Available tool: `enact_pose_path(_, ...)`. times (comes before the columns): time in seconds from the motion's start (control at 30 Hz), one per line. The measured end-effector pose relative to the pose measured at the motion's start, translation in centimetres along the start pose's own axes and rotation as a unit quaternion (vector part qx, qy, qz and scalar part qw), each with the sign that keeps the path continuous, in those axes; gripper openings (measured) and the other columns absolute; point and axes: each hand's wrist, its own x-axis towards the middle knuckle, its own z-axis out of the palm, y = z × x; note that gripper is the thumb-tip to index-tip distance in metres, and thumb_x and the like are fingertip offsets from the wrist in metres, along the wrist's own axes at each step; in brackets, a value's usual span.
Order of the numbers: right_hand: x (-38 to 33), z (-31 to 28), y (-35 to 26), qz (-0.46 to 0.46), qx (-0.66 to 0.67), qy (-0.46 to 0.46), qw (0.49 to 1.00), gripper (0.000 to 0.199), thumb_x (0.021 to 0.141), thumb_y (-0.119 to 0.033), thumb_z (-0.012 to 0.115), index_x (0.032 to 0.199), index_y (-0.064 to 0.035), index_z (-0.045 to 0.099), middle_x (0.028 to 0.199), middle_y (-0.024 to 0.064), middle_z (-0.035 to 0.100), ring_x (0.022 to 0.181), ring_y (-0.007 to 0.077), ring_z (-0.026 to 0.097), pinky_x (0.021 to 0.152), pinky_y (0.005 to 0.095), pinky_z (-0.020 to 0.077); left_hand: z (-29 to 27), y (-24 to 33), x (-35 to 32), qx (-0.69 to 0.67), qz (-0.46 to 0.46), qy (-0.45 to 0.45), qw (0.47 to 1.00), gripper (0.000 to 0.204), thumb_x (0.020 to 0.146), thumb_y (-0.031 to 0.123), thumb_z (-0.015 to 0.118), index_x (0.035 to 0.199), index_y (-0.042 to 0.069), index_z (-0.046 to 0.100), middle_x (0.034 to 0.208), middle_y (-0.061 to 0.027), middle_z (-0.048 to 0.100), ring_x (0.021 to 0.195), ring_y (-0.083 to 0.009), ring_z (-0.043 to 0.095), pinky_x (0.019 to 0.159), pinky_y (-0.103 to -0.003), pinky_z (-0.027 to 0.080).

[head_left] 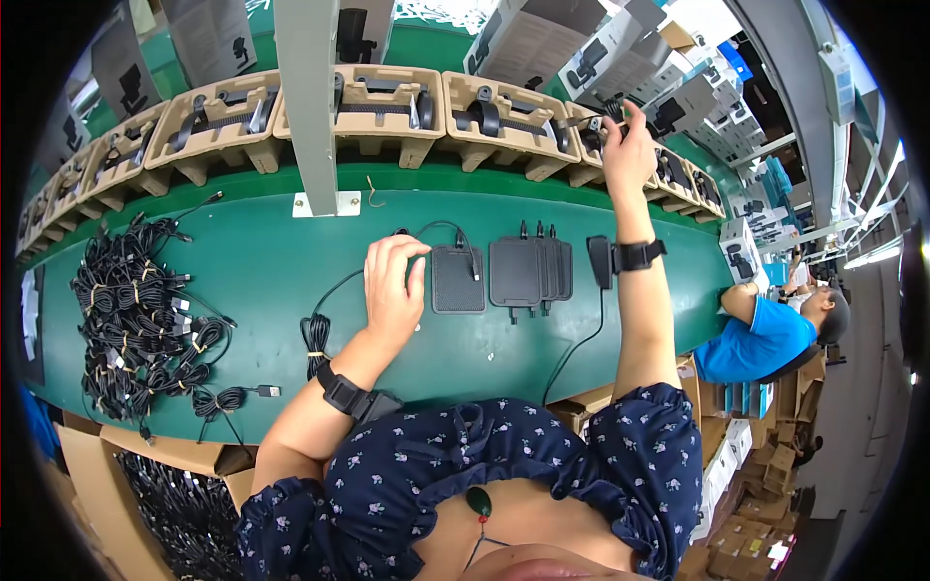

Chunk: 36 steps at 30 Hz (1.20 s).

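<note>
My right hand (630,147) reaches to the row of moulded trays and closes on a small black coiled cable (612,110) above one of them. My left hand (391,286) hovers low over the green table, fingers curved and thumb apart. A thin black cable (339,285) passes behind it, running from a tied bundle (315,334). Right of that hand lies a flat black mesh-faced panel (457,281), with a cable plug (475,276) over it. Several similar black panels (515,273) overlap farther right, their short connectors pointing away from me.
Tied black cables (140,310) pile up at the left. Tan pulp trays (387,107) with black parts line the far side, behind a grey post (308,126). A cabled black device (601,261) stands by my right wrist. A co-worker in blue (760,334) sits at the right.
</note>
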Motion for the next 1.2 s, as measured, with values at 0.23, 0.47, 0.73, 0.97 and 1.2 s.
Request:
enact_pose_path(0.23,3.6,3.9,4.3,-0.143,-0.250,-0.018,0.957,0.032,0.078,-0.025,0.061,0.107,-0.0145,0.053,0.085,0.0048,0.064,0.084,0.0220,0.057,0.065,0.0368,0.0413,0.0,0.0,-0.4,-0.038,-0.040,-0.018,0.998,0.014,0.076,0.000,0.056,0.089,0.005,0.055,0.091,-0.0089,0.054,0.087,-0.0275,0.050,0.079,-0.037,0.039)
enact_pose_path(0.47,1.5,9.2,4.8,-0.063,-0.098,-0.164,0.980,0.034,0.082,-0.027,0.056,0.099,-0.0025,0.041,0.076,0.0198,0.062,0.070,0.0375,0.061,0.058,0.0454,0.0466,0.0,-0.1,-0.6,-0.022,-0.071,-0.051,0.996,0.011,0.079,0.004,0.055,0.090,0.008,0.056,0.090,-0.0072,0.055,0.087,-0.0259,0.050,0.079,-0.036,0.038)
enact_pose_path(0.73,0.8,10.6,6.5,-0.055,-0.147,-0.172,0.973,0.036,0.085,-0.041,0.049,0.082,-0.0077,0.061,0.088,0.0083,0.064,0.089,0.0273,0.058,0.080,0.0449,0.0428,-0.1,0.2,-0.6,-0.010,-0.079,-0.067,0.995,0.014,0.077,0.002,0.055,0.089,0.008,0.056,0.091,-0.0063,0.055,0.087,-0.0253,0.050,0.080,-0.037,0.037)
enact_pose_path(0.97,1.9,11.6,7.9,0.053,-0.059,-0.207,0.975,0.026,0.078,-0.033,0.059,0.079,-0.0067,0.060,0.087,0.0121,0.063,0.088,0.0331,0.056,0.076,0.0421,0.0456,-0.2,0.4,-0.5,-0.009,-0.081,-0.092,0.992,0.013,0.076,-0.001,0.054,0.087,0.007,0.056,0.091,-0.0077,0.056,0.088,-0.0256,0.051,0.083,-0.036,0.037)
enact_pose_path(1.2,1.2,12.4,8.0,0.069,-0.077,-0.153,0.983,0.023,0.076,-0.028,0.061,0.079,-0.0055,0.060,0.083,0.0153,0.063,0.081,0.0346,0.059,0.072,0.0439,0.0465,-0.1,0.3,-0.6,-0.026,-0.071,-0.094,0.993,0.015,0.074,-0.003,0.053,0.084,0.007,0.057,0.090,-0.0069,0.056,0.086,-0.0259,0.051,0.078,-0.037,0.037)
